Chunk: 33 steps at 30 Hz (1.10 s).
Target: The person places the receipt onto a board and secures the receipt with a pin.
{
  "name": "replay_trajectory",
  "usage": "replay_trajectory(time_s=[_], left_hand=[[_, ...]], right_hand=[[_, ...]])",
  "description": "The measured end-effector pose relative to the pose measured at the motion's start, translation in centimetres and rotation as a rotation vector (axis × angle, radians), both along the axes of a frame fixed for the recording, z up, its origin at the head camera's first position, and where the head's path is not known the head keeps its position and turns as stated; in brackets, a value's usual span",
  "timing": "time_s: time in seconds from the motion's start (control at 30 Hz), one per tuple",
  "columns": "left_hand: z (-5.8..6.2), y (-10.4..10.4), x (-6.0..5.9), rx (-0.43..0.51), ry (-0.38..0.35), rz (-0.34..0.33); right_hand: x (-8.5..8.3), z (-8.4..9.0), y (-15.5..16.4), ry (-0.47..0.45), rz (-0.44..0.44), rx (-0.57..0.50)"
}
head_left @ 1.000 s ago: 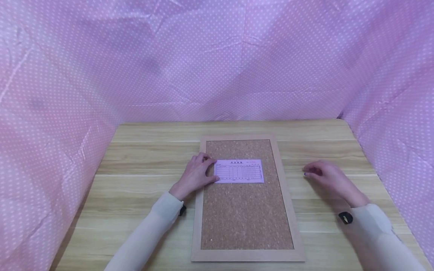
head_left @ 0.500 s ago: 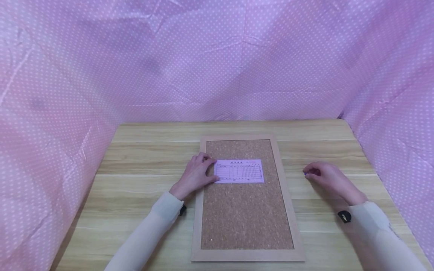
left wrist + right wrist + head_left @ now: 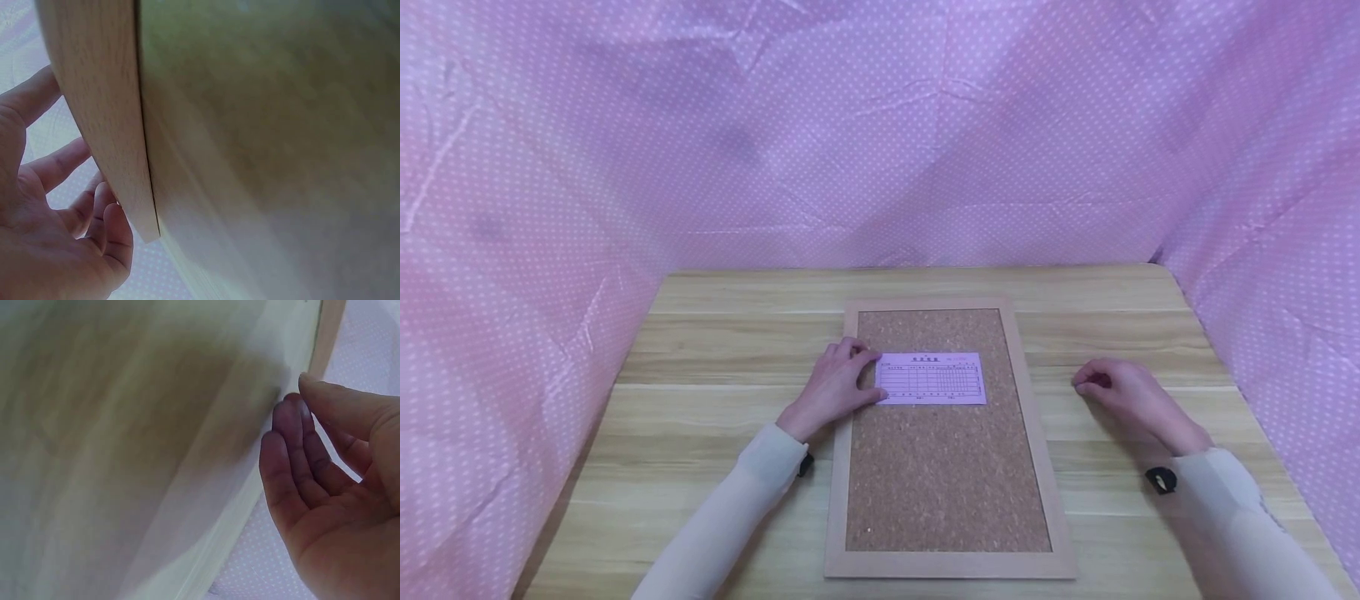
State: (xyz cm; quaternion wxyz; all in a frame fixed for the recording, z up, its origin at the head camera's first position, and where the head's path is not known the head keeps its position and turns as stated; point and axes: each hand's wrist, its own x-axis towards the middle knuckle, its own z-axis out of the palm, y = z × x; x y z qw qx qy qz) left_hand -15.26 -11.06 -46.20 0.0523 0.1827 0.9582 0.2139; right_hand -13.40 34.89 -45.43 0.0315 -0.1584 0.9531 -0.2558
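The right hand (image 3: 1131,396) sits slightly nearer the person than a second ago, drawn a little back over the table (image 3: 715,350) to the right of the cork board (image 3: 947,483). The small dark purple thing seen at its fingertips in the earlier pictures no longer shows; the curled fingers (image 3: 294,456) cover that spot. In the right wrist view nothing shows between them.

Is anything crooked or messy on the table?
Nothing stands out. The purple slip lies flat and straight on the cork board, with the left hand at its edge. The right hand rests on the table.
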Motion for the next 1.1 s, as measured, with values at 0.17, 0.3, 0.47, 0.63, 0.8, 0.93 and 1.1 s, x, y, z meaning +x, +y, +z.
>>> replay_trajectory(time_s=[0.17, 0.3, 0.47, 0.63, 0.8, 0.93, 1.1], left_hand=[[0.0, 0.0, 0.0, 0.0, -0.005, 0.003], [-0.1, -0.1, 0.0, 0.004, -0.007, 0.0], [-0.1, -0.1, 0.0, 0.009, -0.002, -0.006], [-0.1, 0.0, 0.0, 0.01, 0.002, -0.002], [0.0, 0.0, 0.0, 0.007, 0.004, -0.002], [0.0, 0.0, 0.1, 0.009, 0.009, -0.002], [-0.1, 0.0, 0.0, 0.008, 0.012, -0.002]], right_hand=[[0.3, 0.3, -0.2, 0.045, 0.002, -0.035], [0.6, 0.7, -0.5, 0.08, 0.0, -0.053], [0.8, 1.2, -1.1, 0.103, 0.002, -0.096], [1.2, 1.7, -1.9, 0.135, 0.002, -0.121], [1.4, 2.0, -2.5, 0.185, 0.005, -0.141], [1.5, 2.2, -3.0, 0.201, -0.005, -0.163], [1.4, 2.6, -3.8, 0.209, -0.03, -0.207]])
